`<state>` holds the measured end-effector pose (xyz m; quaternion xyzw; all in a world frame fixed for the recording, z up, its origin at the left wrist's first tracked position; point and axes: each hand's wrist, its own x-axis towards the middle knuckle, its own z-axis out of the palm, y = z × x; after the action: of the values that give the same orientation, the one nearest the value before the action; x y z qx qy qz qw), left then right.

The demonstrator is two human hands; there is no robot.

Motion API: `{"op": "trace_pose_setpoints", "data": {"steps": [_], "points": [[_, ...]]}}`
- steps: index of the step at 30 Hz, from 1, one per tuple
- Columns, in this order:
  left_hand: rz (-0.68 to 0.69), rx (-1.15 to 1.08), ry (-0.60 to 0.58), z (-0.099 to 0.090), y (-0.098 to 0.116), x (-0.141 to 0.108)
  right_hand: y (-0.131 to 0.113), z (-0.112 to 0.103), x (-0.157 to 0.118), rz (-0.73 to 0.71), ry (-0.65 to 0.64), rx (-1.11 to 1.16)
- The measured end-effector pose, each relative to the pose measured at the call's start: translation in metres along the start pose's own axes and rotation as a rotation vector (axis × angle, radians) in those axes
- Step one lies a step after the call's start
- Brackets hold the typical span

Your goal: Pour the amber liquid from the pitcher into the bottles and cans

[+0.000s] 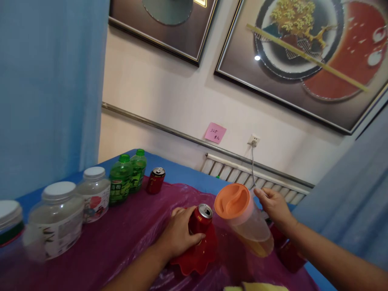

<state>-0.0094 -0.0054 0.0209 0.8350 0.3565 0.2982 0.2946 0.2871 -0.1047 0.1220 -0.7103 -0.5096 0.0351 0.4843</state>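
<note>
My left hand (182, 231) is wrapped round a red drink can (201, 217) with an opened silver top. The can is over a red wavy-edged dish (194, 258); whether it touches the dish is hidden. My right hand (274, 205) grips the handle of a clear plastic pitcher (253, 232) with an orange lid (233, 201). The pitcher leans towards the can, its lid up and to the left. A little yellowish liquid shows low inside it. The pitcher's handle is mostly hidden by my fingers.
White-lidded jars (57, 218), green bottles (121, 180) and another red can (156, 180) line the left side. Dark red cans (291, 255) stand behind my right forearm. Purple plastic sheeting (121, 238) covers the table. A yellow cloth (263, 287) lies at the near edge.
</note>
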Motion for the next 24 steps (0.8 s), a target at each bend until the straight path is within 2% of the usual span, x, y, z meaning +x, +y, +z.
{"op": "trace_pose_setpoints", "data": {"steps": [17,24], "points": [[0.000,0.022,-0.016,-0.001,0.001,-0.003,-0.008,0.006,0.001,-0.092,-0.034,-0.066],[0.010,0.008,0.008,0.000,0.001,-0.003,-0.012,0.004,0.001,-0.065,-0.050,-0.064]]}}
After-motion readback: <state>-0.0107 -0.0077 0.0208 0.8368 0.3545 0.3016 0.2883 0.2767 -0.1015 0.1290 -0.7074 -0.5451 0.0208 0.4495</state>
